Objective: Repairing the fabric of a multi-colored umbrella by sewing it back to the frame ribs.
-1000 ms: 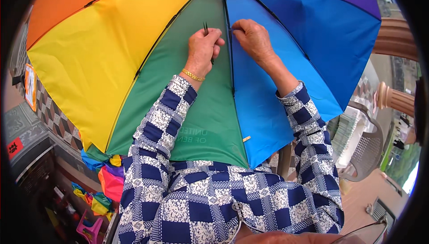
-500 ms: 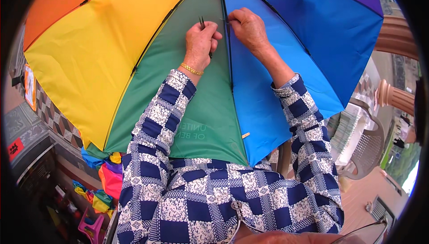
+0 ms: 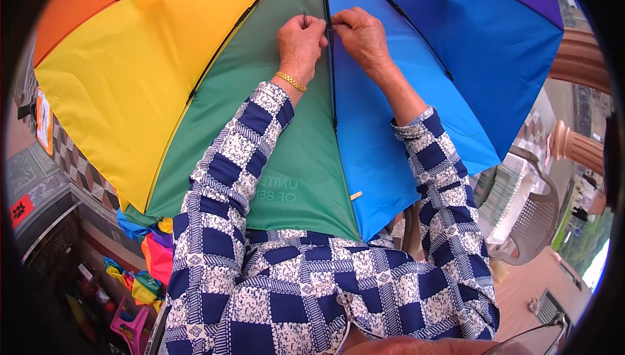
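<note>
An open rainbow umbrella (image 3: 384, 140) spreads before me, its inner side and black ribs facing up. My left hand (image 3: 300, 49) is closed around a slim dark tool (image 3: 305, 16) with pointed tips, like thread snips. Only its tip shows above the fingers. It is over the green panel, fingertips close to the middle rib (image 3: 333, 88). Across that rib, on the blue side, my right hand (image 3: 362, 39) pinches its thumb and fingers together at the rib. What lies in the pinch is too small to tell.
The umbrella's near edge meets my checked shirt (image 3: 280, 277). Bright folded fabric (image 3: 158, 257) and a pink plastic stool (image 3: 130, 329) are at lower left. To the right stand a grey plastic chair (image 3: 537, 225) and a stack of pale, thin items (image 3: 498, 195).
My left hand has moved up and right, closer to the rib and my right hand, and the tool has turned more upright. The right hand has shifted only slightly upward.
</note>
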`<state>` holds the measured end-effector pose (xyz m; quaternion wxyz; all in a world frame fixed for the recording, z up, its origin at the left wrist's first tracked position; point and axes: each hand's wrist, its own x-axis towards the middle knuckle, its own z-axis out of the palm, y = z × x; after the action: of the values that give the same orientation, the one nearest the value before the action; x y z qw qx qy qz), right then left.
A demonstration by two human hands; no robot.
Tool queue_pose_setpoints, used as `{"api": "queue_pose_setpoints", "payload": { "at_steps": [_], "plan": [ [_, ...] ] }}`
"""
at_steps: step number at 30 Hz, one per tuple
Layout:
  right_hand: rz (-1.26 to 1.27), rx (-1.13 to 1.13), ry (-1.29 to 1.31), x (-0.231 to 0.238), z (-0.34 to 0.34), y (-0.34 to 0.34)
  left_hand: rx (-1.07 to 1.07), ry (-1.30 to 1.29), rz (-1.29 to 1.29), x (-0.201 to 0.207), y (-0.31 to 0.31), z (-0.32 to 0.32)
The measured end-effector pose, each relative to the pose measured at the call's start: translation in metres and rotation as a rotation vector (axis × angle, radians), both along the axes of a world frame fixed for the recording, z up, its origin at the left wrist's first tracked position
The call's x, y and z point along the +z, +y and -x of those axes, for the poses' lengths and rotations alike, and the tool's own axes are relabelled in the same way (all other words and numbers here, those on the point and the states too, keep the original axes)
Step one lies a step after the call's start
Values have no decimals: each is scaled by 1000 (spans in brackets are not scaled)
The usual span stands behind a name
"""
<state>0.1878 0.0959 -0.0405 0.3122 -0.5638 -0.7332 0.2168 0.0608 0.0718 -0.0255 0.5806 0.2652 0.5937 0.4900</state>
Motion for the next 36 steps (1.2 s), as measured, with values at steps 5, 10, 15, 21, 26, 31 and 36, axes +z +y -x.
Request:
{"api": "queue_pose_setpoints", "payload": {
  "at_steps": [5, 10, 15, 21, 26, 31, 36],
  "plan": [
    [-22, -1, 18, 2, 1, -2, 98, -1, -94, -9, 1, -6],
    [-49, -41, -29, 13, -6, -6, 259, -41, -108, -12, 1, -5],
    [6, -51, -81, 22, -21, -11, 329, -179, -112, -10, -4, -3],
    [37, -63, -64, 20, -27, -15, 258, -186, -119, -9, -5, -2],
    [36, -72, -52, 19, -27, -14, 225, -155, -129, -8, -5, -4],
    [29, -70, -50, 17, -26, -14, 193, -139, -119, -6, -4, -6],
    [-41, -57, 34, 13, -10, -11, 117, -113, -103, -7, -1, -9]
  ]
}}
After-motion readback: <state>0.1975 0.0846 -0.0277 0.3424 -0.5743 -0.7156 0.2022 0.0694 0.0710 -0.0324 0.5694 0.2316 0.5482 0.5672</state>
